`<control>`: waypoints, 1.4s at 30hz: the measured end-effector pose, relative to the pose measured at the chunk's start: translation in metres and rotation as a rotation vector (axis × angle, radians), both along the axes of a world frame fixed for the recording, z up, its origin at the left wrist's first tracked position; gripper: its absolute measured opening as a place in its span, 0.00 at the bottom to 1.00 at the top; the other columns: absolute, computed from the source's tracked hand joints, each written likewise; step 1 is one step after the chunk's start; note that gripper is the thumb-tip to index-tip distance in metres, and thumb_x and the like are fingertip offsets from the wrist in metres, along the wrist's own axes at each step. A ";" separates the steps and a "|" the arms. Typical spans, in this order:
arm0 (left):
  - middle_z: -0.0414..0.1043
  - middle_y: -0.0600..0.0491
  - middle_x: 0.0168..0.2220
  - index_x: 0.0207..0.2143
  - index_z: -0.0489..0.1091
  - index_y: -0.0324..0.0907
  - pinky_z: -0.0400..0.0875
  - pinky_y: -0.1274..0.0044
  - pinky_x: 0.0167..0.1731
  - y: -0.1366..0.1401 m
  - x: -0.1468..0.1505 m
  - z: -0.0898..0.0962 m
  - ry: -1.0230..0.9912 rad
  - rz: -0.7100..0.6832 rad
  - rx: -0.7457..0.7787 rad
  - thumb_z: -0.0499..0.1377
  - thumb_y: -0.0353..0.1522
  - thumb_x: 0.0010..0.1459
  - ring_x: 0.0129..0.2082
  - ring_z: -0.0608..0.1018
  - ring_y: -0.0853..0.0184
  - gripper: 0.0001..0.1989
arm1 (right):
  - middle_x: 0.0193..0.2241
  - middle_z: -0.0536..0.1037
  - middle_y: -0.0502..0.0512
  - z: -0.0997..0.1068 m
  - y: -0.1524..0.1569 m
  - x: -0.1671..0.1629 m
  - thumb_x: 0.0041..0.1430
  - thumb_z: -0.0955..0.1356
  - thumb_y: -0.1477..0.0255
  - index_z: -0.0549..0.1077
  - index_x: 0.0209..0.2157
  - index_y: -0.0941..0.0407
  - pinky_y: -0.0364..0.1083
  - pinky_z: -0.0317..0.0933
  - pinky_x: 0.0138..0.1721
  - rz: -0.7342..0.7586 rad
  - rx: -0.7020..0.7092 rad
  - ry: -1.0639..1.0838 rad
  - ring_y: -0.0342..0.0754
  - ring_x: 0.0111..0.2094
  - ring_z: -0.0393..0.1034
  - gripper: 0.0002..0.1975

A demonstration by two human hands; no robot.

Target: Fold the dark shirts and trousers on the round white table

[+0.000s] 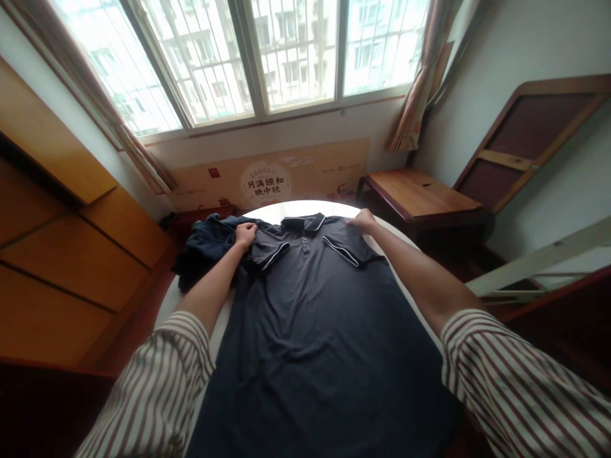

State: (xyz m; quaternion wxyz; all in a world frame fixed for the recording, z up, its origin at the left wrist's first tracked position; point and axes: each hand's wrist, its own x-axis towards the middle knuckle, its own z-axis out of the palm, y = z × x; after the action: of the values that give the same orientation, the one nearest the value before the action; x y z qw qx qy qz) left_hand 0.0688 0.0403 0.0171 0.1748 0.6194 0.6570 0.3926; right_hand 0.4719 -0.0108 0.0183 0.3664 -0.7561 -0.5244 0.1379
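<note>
A dark navy polo shirt (315, 318) lies spread flat on the round white surface (286, 210). Left hand (245, 234) grips one shoulder, right hand (363, 221) presses flat, fingers open, on the other. Beyond: printed cardboard panel (272, 178), barred window (267, 57).

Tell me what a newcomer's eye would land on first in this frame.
A dark polo shirt with white-trimmed collar lies spread front-up across the white round table, filling the middle of the view. The left hand grips its shoulder on one side, and the right hand rests at the other shoulder. Behind, a bright barred window spans the wall, with a crumpled dark garment beside the left hand.
</note>
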 end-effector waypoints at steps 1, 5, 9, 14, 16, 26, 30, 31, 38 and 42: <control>0.81 0.47 0.38 0.40 0.80 0.36 0.73 0.77 0.42 0.005 -0.004 0.000 -0.027 0.029 0.009 0.60 0.30 0.55 0.40 0.81 0.62 0.12 | 0.29 0.77 0.62 -0.003 0.004 0.002 0.48 0.75 0.70 0.76 0.32 0.63 0.53 0.71 0.37 -0.024 -0.018 -0.012 0.56 0.34 0.76 0.12; 0.80 0.48 0.35 0.42 0.79 0.35 0.74 0.78 0.38 0.021 -0.013 0.001 -0.111 0.111 0.012 0.58 0.30 0.56 0.36 0.81 0.63 0.13 | 0.38 0.79 0.64 -0.009 0.010 0.019 0.52 0.69 0.76 0.77 0.39 0.62 0.50 0.66 0.48 -0.126 -0.005 -0.025 0.56 0.44 0.74 0.11; 0.78 0.48 0.30 0.41 0.78 0.32 0.75 0.75 0.31 0.028 -0.005 0.006 -0.134 0.118 -0.033 0.59 0.30 0.57 0.26 0.79 0.65 0.13 | 0.42 0.78 0.64 -0.009 0.009 0.035 0.56 0.66 0.76 0.75 0.43 0.61 0.48 0.64 0.49 -0.169 0.046 -0.054 0.54 0.45 0.72 0.13; 0.78 0.45 0.34 0.39 0.76 0.34 0.74 0.72 0.41 0.013 0.017 0.029 -0.065 0.057 -0.005 0.61 0.29 0.57 0.35 0.80 0.62 0.09 | 0.45 0.75 0.68 0.006 -0.004 0.017 0.56 0.69 0.68 0.71 0.50 0.65 0.52 0.63 0.51 -0.060 0.059 -0.184 0.59 0.47 0.70 0.22; 0.77 0.46 0.38 0.42 0.76 0.37 0.71 0.72 0.48 -0.021 0.022 0.041 0.028 -0.081 0.069 0.62 0.30 0.57 0.40 0.79 0.62 0.10 | 0.48 0.73 0.71 0.018 -0.035 -0.001 0.56 0.70 0.66 0.72 0.49 0.66 0.53 0.62 0.52 0.083 0.103 -0.295 0.60 0.48 0.69 0.23; 0.71 0.42 0.56 0.59 0.67 0.43 0.72 0.67 0.55 -0.374 -0.032 0.027 0.663 -1.228 0.117 0.60 0.44 0.61 0.56 0.73 0.56 0.26 | 0.37 0.79 0.61 0.018 -0.364 -0.095 0.65 0.65 0.64 0.77 0.41 0.54 0.51 0.68 0.41 0.971 0.143 -0.488 0.52 0.39 0.73 0.12; 0.71 0.37 0.55 0.54 0.69 0.31 0.73 0.68 0.54 -0.403 -0.045 0.000 0.860 -1.155 0.361 0.54 0.24 0.63 0.57 0.73 0.56 0.17 | 0.50 0.76 0.66 -0.005 -0.407 -0.125 0.60 0.70 0.60 0.73 0.52 0.61 0.57 0.65 0.50 0.915 0.233 -0.553 0.61 0.52 0.68 0.24; 0.71 0.37 0.55 0.54 0.68 0.30 0.74 0.69 0.54 -0.403 -0.046 -0.003 0.901 -1.150 0.384 0.52 0.21 0.62 0.56 0.73 0.57 0.17 | 0.51 0.75 0.67 -0.009 -0.409 -0.133 0.59 0.71 0.60 0.73 0.52 0.62 0.58 0.65 0.51 0.894 0.245 -0.571 0.61 0.53 0.67 0.25; 0.76 0.43 0.43 0.50 0.67 0.33 0.78 0.73 0.41 -0.395 -0.041 0.011 0.918 -1.106 0.323 0.51 0.21 0.65 0.44 0.79 0.62 0.13 | 0.39 0.76 0.59 -0.011 -0.400 -0.173 0.62 0.69 0.72 0.74 0.40 0.60 0.52 0.65 0.42 0.915 0.165 -0.686 0.55 0.42 0.68 0.07; 0.76 0.46 0.40 0.47 0.66 0.37 0.77 0.75 0.38 -0.392 -0.044 0.010 0.882 -1.086 0.348 0.51 0.24 0.67 0.41 0.79 0.64 0.09 | 0.37 0.74 0.57 -0.007 -0.397 -0.172 0.61 0.66 0.80 0.72 0.37 0.59 0.49 0.61 0.39 0.954 0.123 -0.741 0.52 0.39 0.66 0.04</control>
State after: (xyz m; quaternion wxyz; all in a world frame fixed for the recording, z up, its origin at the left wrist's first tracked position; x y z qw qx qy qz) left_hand 0.0251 -0.3517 0.0273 -0.0375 0.9784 0.1935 0.0625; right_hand 0.2995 -0.4080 0.0117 0.1001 -0.4129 -0.9051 -0.0159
